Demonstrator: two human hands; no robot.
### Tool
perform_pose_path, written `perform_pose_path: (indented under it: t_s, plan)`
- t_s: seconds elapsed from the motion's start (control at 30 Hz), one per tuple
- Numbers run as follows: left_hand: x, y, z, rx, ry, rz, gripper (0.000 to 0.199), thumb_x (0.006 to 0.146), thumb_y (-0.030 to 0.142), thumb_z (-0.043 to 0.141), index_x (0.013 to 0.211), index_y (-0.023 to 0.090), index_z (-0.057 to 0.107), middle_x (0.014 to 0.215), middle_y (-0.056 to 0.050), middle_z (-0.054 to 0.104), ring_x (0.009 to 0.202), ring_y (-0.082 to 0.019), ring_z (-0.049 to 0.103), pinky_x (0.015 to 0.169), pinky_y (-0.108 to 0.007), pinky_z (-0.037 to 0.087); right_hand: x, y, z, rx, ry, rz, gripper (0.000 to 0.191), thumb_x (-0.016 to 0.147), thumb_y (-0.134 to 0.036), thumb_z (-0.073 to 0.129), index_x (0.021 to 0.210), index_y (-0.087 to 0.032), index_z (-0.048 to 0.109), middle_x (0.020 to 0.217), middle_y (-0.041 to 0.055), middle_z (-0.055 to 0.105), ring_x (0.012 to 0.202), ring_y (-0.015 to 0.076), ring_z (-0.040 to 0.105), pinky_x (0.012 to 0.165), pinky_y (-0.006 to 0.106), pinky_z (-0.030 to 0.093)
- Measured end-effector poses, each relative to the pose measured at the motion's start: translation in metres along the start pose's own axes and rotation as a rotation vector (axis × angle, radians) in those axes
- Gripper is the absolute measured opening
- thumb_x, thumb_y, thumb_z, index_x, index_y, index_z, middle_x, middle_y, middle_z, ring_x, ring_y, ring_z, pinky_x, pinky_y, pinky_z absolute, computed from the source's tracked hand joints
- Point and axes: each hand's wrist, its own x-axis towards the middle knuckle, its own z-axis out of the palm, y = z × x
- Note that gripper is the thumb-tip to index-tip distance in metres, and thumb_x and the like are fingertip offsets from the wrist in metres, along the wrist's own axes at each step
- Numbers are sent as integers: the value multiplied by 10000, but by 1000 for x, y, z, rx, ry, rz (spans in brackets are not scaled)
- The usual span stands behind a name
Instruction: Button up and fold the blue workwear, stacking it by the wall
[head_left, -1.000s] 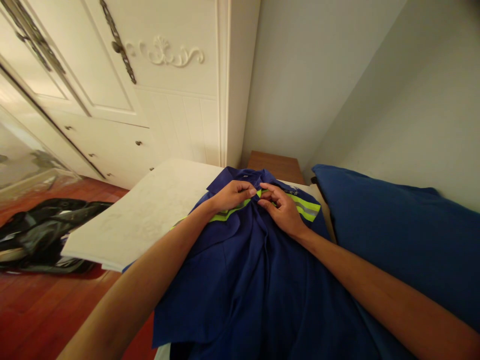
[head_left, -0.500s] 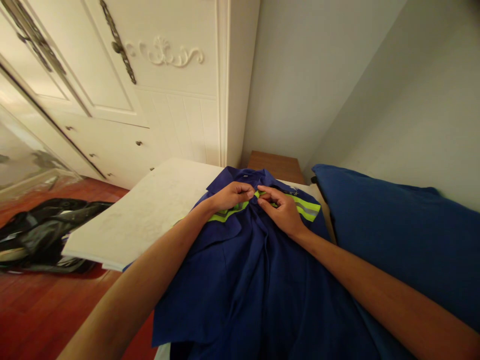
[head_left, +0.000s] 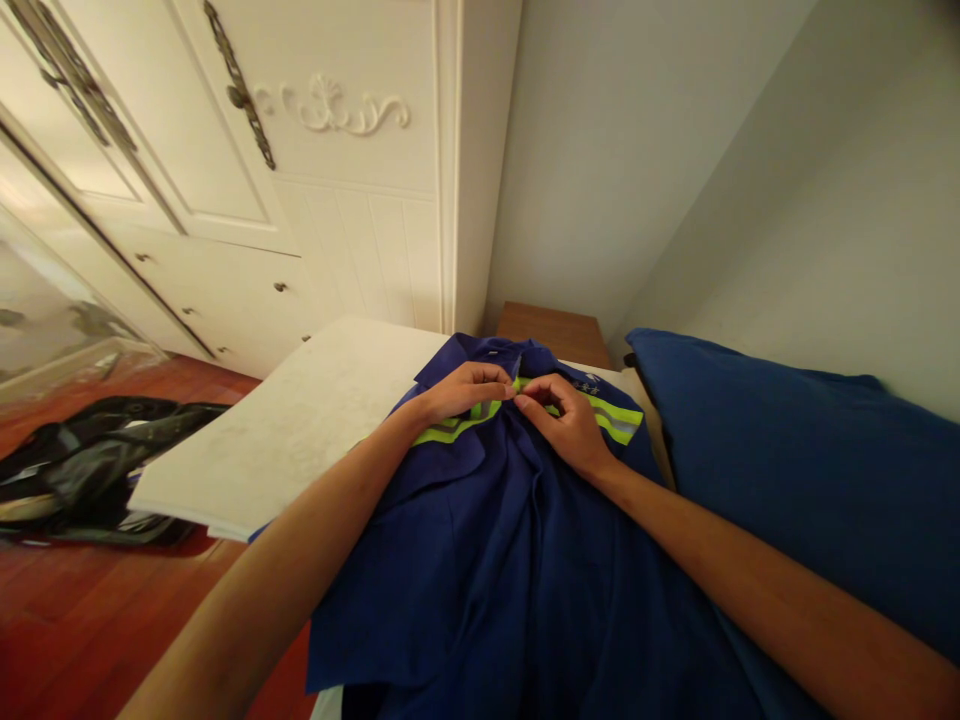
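Note:
A dark blue work shirt (head_left: 480, 540) with yellow-green and grey reflective bands lies spread out, its collar at the far end. My left hand (head_left: 469, 390) pinches the shirt's front edge at the chest, near the band. Close against it, my right hand (head_left: 561, 420) grips the opposite front edge between thumb and fingers. The fingertips nearly meet at the middle of the front, where the cloth is bunched up. Any button between them is too small to make out.
Beneath and left of the shirt is a white board-like surface (head_left: 300, 420). A blue pillow (head_left: 795, 460) lies at the right. Behind stand a brown wooden stand (head_left: 553, 330) and a cream wardrobe (head_left: 360, 220). An open black bag (head_left: 97, 460) rests on the red floor.
My right hand's index finger has bent and drawn back slightly. My left fingers have shifted a little to the right. The shirt's front edge near the collar has moved slightly.

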Motion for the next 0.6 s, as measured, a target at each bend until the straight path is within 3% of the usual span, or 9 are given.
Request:
perform_pose_path:
  t_s: [0.17,0.37,0.6]
  plan:
    - [5,-8,-2,10,53,5,244,725,395,658,704,156,699,711,-12,652,686,-127,548,683,-248,427,0,-2,0,-112,-40,-147,209,914,-372,646,821,-186,642,812,35,653,757,150,604,718,277,503]
    - [7,-15,-5,75,75,-81,260,702,388,621,702,150,726,665,-12,647,638,-130,537,618,-237,408,0,5,1,-149,-51,-264,110,922,-291,661,945,-189,697,875,40,677,785,146,627,757,274,522]
    - [4,-15,-4,91,119,-85,268,735,384,602,657,153,713,654,-15,645,627,-132,534,567,-225,402,-1,7,2,-194,-107,-237,83,914,-254,640,902,-172,635,869,41,635,758,137,596,714,260,505]
